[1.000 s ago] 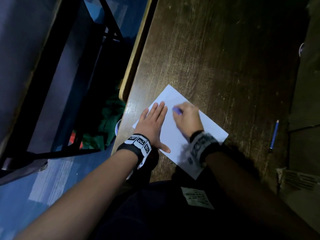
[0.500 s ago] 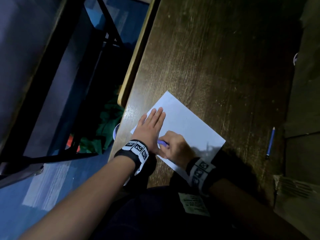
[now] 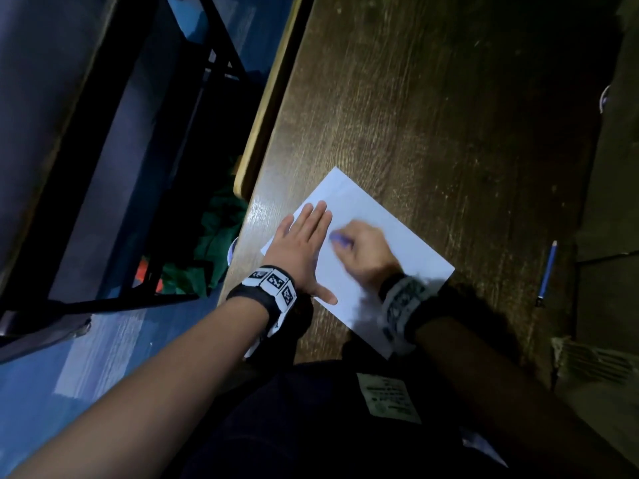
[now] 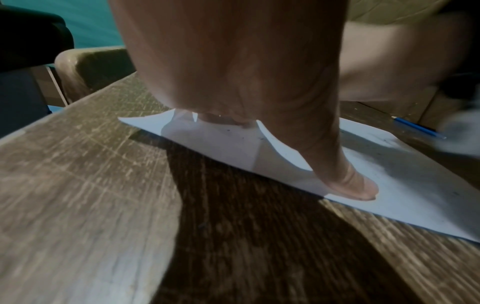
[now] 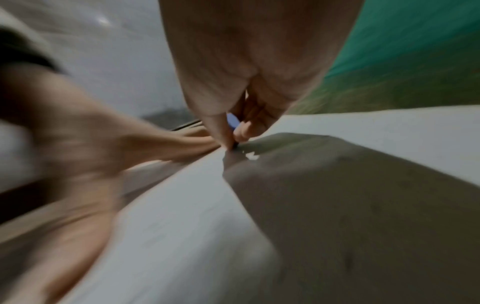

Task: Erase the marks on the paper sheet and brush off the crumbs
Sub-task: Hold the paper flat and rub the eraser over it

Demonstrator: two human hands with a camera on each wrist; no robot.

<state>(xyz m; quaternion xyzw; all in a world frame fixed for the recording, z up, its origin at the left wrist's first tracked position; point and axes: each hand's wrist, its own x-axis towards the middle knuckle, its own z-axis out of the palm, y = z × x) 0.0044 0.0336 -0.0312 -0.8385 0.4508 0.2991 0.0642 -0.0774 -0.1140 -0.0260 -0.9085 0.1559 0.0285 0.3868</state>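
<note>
While the paper sheet (image 3: 397, 250) lies flat on the wooden table (image 3: 432, 115), just below frame centre in the head view and rotated so one corner points to the upper left, both hands are on it. Small dark specks (image 4: 384, 142) dot the sheet in the left wrist view; too small to tell if crumbs or marks. Purple eraser (image 3: 338, 238) sits at the sheet's middle, pinched in the right hand (image 3: 363, 250); in the right wrist view its blue-purple body (image 5: 233, 121) shows between thumb and curled fingers, tip down on the paper. Right hand is motion-blurred, knuckles up, forearm entering from the lower right with a marker-patterned wristband (image 3: 403, 302).

Left hand (image 3: 301, 250) lies palm down on the sheet's left part, fingers straight and held together pointing to the upper right, thumb spread out toward the lower right. Left wrist view: thumb tip (image 4: 358, 189) presses flat on the paper near its near edge. Left forearm comes in from the lower left, also with a wristband (image 3: 269, 285). The two hands are just beside each other, eraser near the left index finger.

Blue pencil (image 3: 547, 271) lies on the table right of the sheet, well apart. Table edge runs along the left; green cloth (image 3: 214, 243) and a dark chair frame (image 3: 114, 133) are on the floor side, left of frame.
</note>
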